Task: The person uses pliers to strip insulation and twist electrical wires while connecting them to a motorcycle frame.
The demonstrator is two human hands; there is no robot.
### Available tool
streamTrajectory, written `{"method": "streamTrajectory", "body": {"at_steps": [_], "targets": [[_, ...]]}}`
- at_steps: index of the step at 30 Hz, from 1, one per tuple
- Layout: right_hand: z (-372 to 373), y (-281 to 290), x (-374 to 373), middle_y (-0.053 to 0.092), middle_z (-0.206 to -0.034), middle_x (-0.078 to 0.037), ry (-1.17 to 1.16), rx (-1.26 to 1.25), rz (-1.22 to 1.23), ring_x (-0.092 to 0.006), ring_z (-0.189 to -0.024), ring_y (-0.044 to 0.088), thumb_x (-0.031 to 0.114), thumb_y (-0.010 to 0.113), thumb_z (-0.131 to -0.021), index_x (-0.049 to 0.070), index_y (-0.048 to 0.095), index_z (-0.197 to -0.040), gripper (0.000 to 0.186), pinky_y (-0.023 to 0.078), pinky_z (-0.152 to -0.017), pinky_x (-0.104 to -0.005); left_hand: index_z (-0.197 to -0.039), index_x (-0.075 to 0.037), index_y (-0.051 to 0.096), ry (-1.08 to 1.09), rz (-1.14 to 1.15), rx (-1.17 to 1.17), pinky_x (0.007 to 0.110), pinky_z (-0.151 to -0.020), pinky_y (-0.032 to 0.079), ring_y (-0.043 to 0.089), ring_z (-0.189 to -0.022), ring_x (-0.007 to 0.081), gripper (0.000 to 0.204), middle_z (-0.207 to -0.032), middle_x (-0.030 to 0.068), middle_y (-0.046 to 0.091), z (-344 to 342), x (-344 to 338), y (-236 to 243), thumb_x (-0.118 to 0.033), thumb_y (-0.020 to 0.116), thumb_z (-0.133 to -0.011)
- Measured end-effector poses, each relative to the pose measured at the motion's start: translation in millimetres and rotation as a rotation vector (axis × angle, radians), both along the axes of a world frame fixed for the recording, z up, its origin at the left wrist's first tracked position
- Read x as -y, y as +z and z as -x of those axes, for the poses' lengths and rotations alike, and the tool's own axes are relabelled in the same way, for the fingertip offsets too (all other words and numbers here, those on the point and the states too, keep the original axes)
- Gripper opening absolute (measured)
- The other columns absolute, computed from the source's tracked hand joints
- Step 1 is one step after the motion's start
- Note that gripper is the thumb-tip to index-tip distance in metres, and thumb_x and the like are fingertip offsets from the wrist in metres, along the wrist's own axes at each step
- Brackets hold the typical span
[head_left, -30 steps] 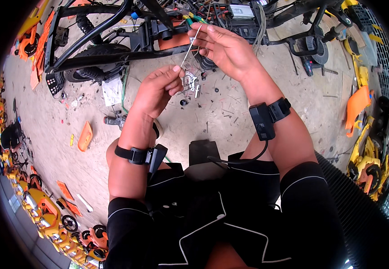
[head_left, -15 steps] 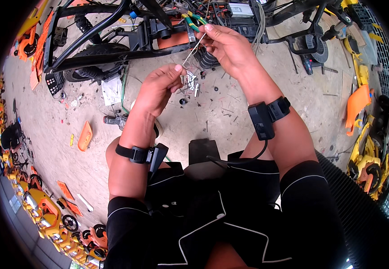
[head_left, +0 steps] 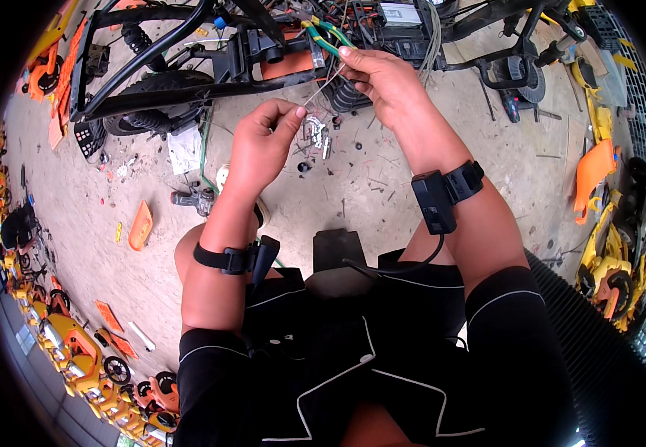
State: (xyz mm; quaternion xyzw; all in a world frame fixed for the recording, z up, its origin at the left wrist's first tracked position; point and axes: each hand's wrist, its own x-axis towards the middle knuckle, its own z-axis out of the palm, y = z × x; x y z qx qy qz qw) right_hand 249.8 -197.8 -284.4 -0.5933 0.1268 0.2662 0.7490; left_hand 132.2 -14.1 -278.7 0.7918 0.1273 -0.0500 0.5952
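Observation:
A thin pale wire (head_left: 324, 87) stretches between my two hands in front of the black frame. My left hand (head_left: 267, 141) is closed, with thumb and forefinger pinching the wire's lower end. My right hand (head_left: 384, 83) is closed on the wire higher up, between thumb and fingers. Green-and-yellow-handled pliers (head_left: 326, 37) lie just beyond the right fingertips; whether those fingers touch the handles I cannot tell. The black vehicle frame (head_left: 189, 97) spans the far side, with wiring and a silver box (head_left: 400, 16) in it.
A cordless drill (head_left: 195, 200) lies left of my left forearm, near an orange tray-shaped part (head_left: 140, 226). Small metal pieces (head_left: 315, 132) lie below the wire. Another power tool (head_left: 513, 106) is at the right. Yellow and orange vehicles (head_left: 77, 357) line the left edge.
My left hand has shifted slightly up and left and turned, with its fingers more curled. My right hand has moved slightly down, showing more of the pliers' handles.

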Motion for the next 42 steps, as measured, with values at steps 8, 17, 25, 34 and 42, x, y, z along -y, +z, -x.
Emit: {"method": "streamTrajectory", "body": {"at_steps": [8, 17, 25, 34, 42], "targets": [[-1, -5, -2, 0.068, -0.081, 0.0, -0.015, -0.063, 0.073, -0.0081, -0.077, 0.061, 0.024, 0.082, -0.081, 0.006, 0.067, -0.094, 0.027, 0.043, -0.069, -0.0246, -0.089, -0.001, 0.068, 0.021, -0.252, 0.193, 0.028, -0.056, 0.043, 0.052, -0.057, 0.0134, 0.013, -0.064, 0.0072, 0.06, 1, 7, 9, -0.013, 0.069, -0.091], [0, -5, -2, 0.067, -0.086, -0.001, 0.017, -0.056, 0.044, -0.0109, -0.082, 0.063, 0.033, 0.08, -0.083, 0.007, 0.066, -0.094, 0.031, 0.047, -0.071, -0.0257, -0.091, -0.002, 0.069, 0.014, -0.337, 0.259, 0.027, -0.057, 0.04, 0.051, -0.06, 0.0128, 0.014, -0.064, 0.0049, 0.057, 0, 2, 3, -0.016, 0.069, -0.091], [-2, 3, 1, 0.066, -0.112, -0.007, 0.147, -0.007, -0.276, -0.0153, -0.099, 0.061, 0.039, 0.057, -0.099, 0.002, 0.062, -0.119, 0.042, 0.047, -0.082, -0.0284, -0.095, -0.004, 0.07, 0.053, 0.229, -0.032, 0.022, -0.059, 0.034, 0.041, -0.063, 0.0052, 0.021, -0.069, -0.0051, 0.051, -1, -12, 7, -0.025, 0.064, -0.097], [-3, 4, 0, 0.068, -0.111, -0.004, 0.215, 0.162, -0.418, -0.0132, -0.099, 0.061, 0.028, 0.058, -0.099, 0.006, 0.066, -0.119, 0.03, 0.044, -0.083, -0.0276, -0.096, -0.004, 0.069, -0.017, 0.438, -0.072, 0.021, -0.062, 0.034, 0.044, -0.067, 0.0058, 0.024, -0.072, -0.0035, 0.053, 1, -13, 8, -0.027, 0.064, -0.097], [-4, 3, -1, 0.069, -0.095, -0.003, 0.083, 0.097, -0.27, -0.0126, -0.09, 0.062, 0.026, 0.067, -0.094, 0.004, 0.069, -0.106, 0.025, 0.044, -0.078, -0.026, -0.094, -0.004, 0.069, 0.045, 0.272, -0.036, 0.021, -0.061, 0.034, 0.041, -0.066, 0.004, 0.021, -0.071, -0.0067, 0.052, -3, -9, 6, -0.024, 0.065, -0.096]]}}
